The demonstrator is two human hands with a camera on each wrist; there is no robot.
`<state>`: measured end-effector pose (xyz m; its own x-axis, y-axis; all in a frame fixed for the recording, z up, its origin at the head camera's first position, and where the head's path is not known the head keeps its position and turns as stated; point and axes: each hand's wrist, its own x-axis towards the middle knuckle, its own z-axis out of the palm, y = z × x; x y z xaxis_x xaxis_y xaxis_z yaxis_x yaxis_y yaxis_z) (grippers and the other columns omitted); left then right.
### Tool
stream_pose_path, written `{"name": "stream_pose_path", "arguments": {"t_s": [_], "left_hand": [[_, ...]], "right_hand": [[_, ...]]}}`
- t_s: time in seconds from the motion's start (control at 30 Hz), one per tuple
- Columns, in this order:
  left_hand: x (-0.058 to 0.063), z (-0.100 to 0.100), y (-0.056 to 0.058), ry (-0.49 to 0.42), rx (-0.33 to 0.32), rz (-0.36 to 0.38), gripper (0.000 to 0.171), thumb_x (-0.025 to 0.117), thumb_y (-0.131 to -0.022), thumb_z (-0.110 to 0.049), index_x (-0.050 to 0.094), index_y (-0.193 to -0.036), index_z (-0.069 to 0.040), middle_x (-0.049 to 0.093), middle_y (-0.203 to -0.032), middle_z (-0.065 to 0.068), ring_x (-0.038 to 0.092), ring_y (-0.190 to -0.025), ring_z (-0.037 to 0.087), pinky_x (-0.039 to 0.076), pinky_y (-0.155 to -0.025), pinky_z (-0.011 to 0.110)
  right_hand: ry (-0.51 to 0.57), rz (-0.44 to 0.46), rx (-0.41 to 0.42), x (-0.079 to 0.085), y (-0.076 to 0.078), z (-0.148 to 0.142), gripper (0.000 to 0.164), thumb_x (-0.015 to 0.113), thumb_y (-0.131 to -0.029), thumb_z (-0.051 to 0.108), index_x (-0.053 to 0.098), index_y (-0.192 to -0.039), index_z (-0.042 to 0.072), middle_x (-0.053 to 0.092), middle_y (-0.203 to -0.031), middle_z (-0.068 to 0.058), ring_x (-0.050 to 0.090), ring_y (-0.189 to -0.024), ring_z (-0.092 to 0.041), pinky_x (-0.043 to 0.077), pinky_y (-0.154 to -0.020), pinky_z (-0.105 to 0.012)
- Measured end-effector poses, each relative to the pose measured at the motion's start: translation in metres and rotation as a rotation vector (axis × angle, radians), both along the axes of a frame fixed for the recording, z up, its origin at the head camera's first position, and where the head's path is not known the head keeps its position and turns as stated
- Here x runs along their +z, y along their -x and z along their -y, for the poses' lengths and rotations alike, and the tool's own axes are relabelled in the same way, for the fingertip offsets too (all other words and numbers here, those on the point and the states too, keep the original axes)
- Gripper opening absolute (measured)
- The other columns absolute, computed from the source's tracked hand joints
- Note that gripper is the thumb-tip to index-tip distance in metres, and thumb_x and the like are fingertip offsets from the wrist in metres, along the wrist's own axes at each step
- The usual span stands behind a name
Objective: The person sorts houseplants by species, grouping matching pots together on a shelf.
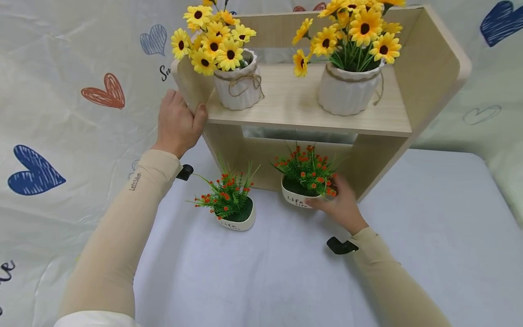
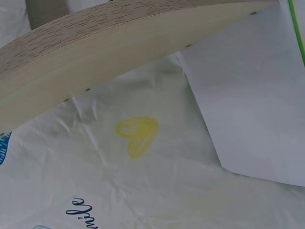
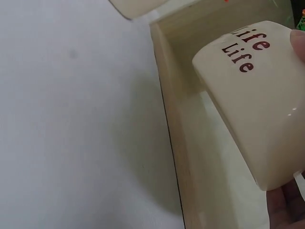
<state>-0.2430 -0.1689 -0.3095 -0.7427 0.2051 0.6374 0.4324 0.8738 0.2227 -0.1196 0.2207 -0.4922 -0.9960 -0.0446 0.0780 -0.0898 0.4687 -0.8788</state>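
My left hand (image 1: 180, 122) grips the left side panel of a light wooden shelf unit (image 1: 286, 97), its thumb at the front edge of the upper board. In the left wrist view only the panel's edge (image 2: 119, 52) shows and the hand is out of sight. With my right hand (image 1: 341, 204) I hold a white oval pot (image 3: 248, 105) lettered "Life", thumb on its front and fingers partly hidden. Red-flowered greenery (image 1: 306, 170) fills this pot, which is in front of the lower compartment. A similar red-flowered potted plant (image 1: 239, 220) stands on the table to its left.
On the upper board stand two ribbed white pots, left (image 1: 239, 88) and right (image 1: 347, 93), with yellow daisy-like flowers and twine. A white cloth covers the table (image 1: 261, 281). Behind hangs a pale sheet (image 1: 81, 45) printed with hearts.
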Motion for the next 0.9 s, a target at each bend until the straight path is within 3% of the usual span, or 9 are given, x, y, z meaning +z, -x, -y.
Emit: {"name": "stream_pose_path", "arguments": {"t_s": [0.17,0.3,0.53,0.73,0.8,0.9], "left_hand": [[0.0,-0.001,0.0,0.002,-0.008,-0.001,0.065,0.032,-0.094,-0.047,0.064,-0.122,0.003,0.07,-0.117,0.021,0.05,-0.096,0.041,0.04,-0.088,0.052],[0.0,-0.001,0.001,0.009,-0.005,-0.005,0.065,0.031,-0.094,-0.047,0.064,-0.12,0.004,0.07,-0.116,0.021,0.05,-0.095,0.041,0.04,-0.087,0.052],[0.001,0.0,0.002,0.003,-0.01,-0.019,0.065,0.032,-0.094,-0.046,0.064,-0.122,0.003,0.07,-0.117,0.021,0.05,-0.096,0.042,0.04,-0.088,0.052],[0.001,0.001,0.001,0.0,-0.002,-0.009,0.065,0.032,-0.094,-0.046,0.064,-0.122,0.003,0.07,-0.115,0.021,0.049,-0.094,0.042,0.039,-0.086,0.052],[0.001,0.0,0.001,0.0,0.0,-0.006,0.065,0.032,-0.094,-0.047,0.064,-0.122,0.003,0.07,-0.115,0.021,0.048,-0.093,0.041,0.039,-0.085,0.052],[0.0,0.0,0.001,-0.001,0.0,-0.005,0.065,0.032,-0.093,-0.047,0.064,-0.121,0.003,0.07,-0.114,0.021,0.048,-0.093,0.041,0.039,-0.085,0.052]], "right_hand": [[-0.03,0.046,-0.029,-0.002,0.007,-0.01,0.094,0.089,-0.076,0.038,0.042,-0.154,0.015,0.05,-0.153,-0.012,0.046,-0.143,-0.039,0.036,-0.117,-0.063],[-0.047,0.084,-0.045,-0.005,0.011,-0.016,0.101,0.088,-0.078,0.041,0.036,-0.159,0.01,0.043,-0.16,-0.016,0.04,-0.148,-0.043,0.033,-0.119,-0.064],[-0.026,0.052,-0.077,-0.015,0.02,-0.02,0.088,0.086,-0.08,0.035,0.044,-0.152,0.007,0.048,-0.152,-0.016,0.046,-0.14,-0.039,0.038,-0.116,-0.059],[0.012,0.085,-0.087,-0.021,0.026,-0.024,0.094,0.085,-0.081,0.037,0.038,-0.158,0.01,0.041,-0.161,-0.015,0.04,-0.147,-0.037,0.033,-0.12,-0.059],[0.031,0.085,-0.087,-0.024,0.028,-0.025,0.09,0.085,-0.082,0.036,0.041,-0.156,0.012,0.044,-0.159,-0.011,0.043,-0.142,-0.029,0.037,-0.118,-0.047],[0.052,0.082,-0.08,-0.03,0.03,-0.026,0.076,0.085,-0.083,0.034,0.05,-0.148,0.016,0.057,-0.132,-0.001,0.05,-0.114,-0.016,0.042,-0.098,-0.027]]}}
